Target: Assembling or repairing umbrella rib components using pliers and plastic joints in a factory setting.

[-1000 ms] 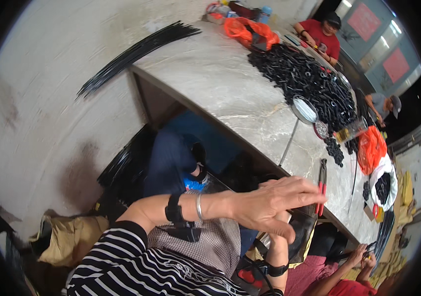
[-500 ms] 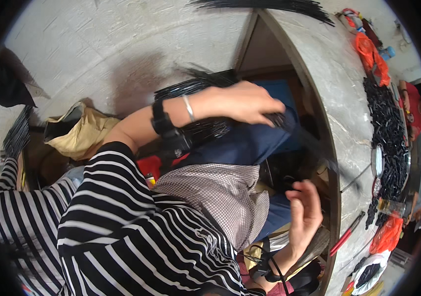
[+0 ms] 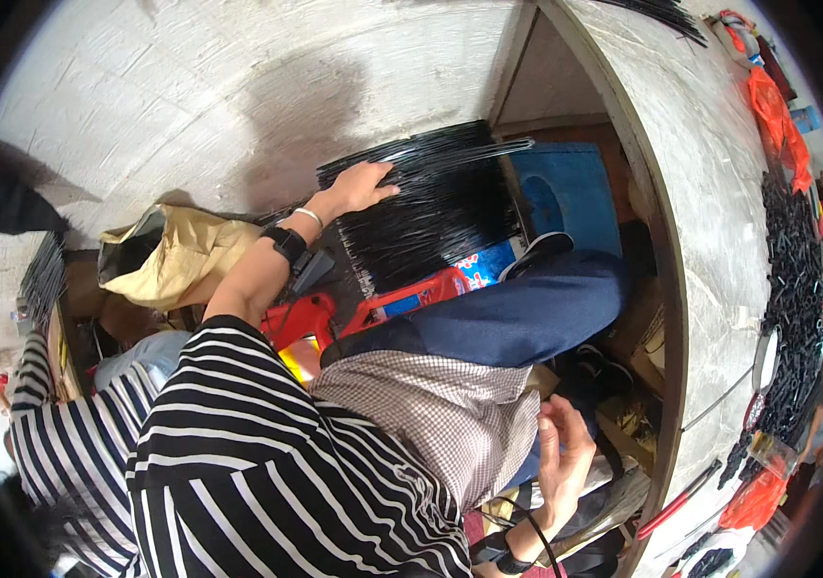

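Note:
At the upper centre my left hand [image 3: 361,187], a band and a black strap on its wrist, reaches over a broad pile of thin black wires [image 3: 431,207]. Its thumb and forefinger close around the near end of a few wires [image 3: 489,148], whose far ends stick out past the pile's right edge. The other fingers are partly hidden. Lower right, my right hand [image 3: 566,448] hovers beside my checked apron [image 3: 421,400], fingers loosely bent and apart from the thumb, holding nothing. A dark cord runs by its wrist.
A grey stone-like tabletop [image 3: 720,260] curves down the right side, with a heap of small black pieces [image 3: 792,308] and red-handled pliers [image 3: 676,511]. A blue box [image 3: 570,193] stands under it. Left are a tan sack [image 3: 185,255] and another person's striped sleeve [image 3: 31,371].
My left hand has swung left from above my knee, carrying wires, onto the pile. The pile and blue box show more fully now. My right hand has shifted slightly down and left.

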